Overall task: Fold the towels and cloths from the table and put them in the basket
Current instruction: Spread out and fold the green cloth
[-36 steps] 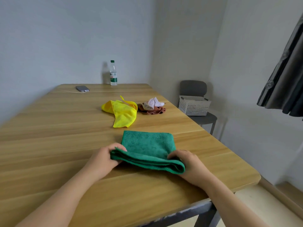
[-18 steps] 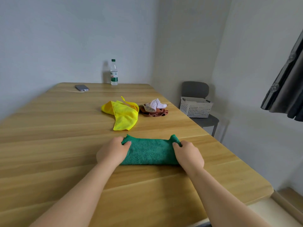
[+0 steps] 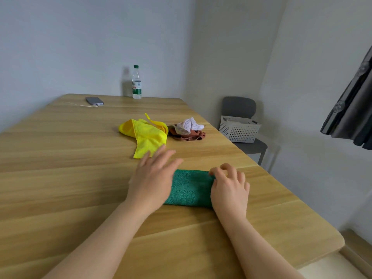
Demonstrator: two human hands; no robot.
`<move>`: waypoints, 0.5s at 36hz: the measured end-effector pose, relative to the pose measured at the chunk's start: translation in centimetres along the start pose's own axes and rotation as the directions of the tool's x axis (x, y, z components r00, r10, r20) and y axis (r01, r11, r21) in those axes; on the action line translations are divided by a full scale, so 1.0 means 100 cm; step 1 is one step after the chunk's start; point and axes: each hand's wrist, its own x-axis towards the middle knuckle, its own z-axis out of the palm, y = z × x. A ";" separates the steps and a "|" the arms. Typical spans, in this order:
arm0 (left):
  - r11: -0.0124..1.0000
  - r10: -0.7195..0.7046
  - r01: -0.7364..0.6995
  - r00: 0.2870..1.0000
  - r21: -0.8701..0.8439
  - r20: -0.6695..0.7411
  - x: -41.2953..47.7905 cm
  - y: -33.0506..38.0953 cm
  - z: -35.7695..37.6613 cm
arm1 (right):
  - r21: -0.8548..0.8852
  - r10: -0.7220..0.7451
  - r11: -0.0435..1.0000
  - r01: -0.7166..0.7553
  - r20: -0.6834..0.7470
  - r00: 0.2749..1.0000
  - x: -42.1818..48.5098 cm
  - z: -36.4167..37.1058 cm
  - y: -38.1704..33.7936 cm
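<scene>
Currently working from the head view alone. Locating the green towel (image 3: 191, 188) folded into a narrow band on the table (image 3: 60, 168), close in front of the body, with its long axis running left to right. Covering its left end with the left hand (image 3: 154, 178), fingers straight and spread, gripping nothing; contact with the fabric not discernible through blur. Covering its right end with the right hand (image 3: 229, 190), fingers curled at the far corner; pinching or merely resting, not discernible. Noting the basket (image 3: 239, 130) on the chair (image 3: 254, 148) beyond the table's right edge, well apart from the towel, making the right hand the nearer one for carrying. Judging an end-to-end fold along that axis as probably coming first.
</scene>
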 end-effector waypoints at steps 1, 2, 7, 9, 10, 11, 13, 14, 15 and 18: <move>0.999 0.038 -0.035 0.994 -0.029 0.105 -0.001 0.008 0.001 | 0.006 -0.042 0.999 0.042 0.008 0.999 0.000 0.001 0.000; 0.999 0.021 -0.009 0.971 -0.052 0.238 -0.002 0.013 0.003 | 0.012 -0.066 0.998 0.065 0.038 0.997 0.000 0.001 -0.001; 0.972 -0.226 0.229 0.833 0.058 0.505 -0.004 0.008 0.015 | -0.038 0.005 0.999 0.006 0.291 0.957 -0.002 -0.004 -0.003; 0.959 -0.276 0.265 0.809 0.096 0.519 -0.003 0.006 0.015 | -0.062 0.035 0.998 -0.013 0.363 0.931 -0.004 -0.006 -0.004; 0.957 -0.284 0.275 0.803 0.098 0.523 -0.003 0.007 0.014 | -0.067 0.050 0.997 -0.026 0.390 0.919 -0.005 -0.008 -0.004; 0.955 -0.288 0.283 0.799 0.092 0.528 -0.003 0.008 0.014 | -0.066 0.062 0.997 -0.038 0.411 0.910 -0.006 -0.010 -0.003; 0.953 -0.287 0.291 0.789 0.081 0.543 -0.002 0.009 0.011 | -0.059 0.072 0.997 -0.052 0.433 0.898 -0.009 -0.015 0.000; 0.954 -0.284 0.290 0.782 0.080 0.555 -0.002 0.010 0.009 | -0.048 0.073 0.997 -0.058 0.438 0.896 -0.012 -0.017 0.001; 0.955 -0.281 0.286 0.775 0.081 0.566 -0.002 0.010 0.006 | -0.030 0.074 0.997 -0.068 0.442 0.894 -0.015 -0.019 0.002; 0.959 -0.267 0.269 0.763 0.087 0.589 -0.009 0.013 -0.007 | 0.020 0.064 0.996 -0.081 0.438 0.897 -0.023 -0.024 0.006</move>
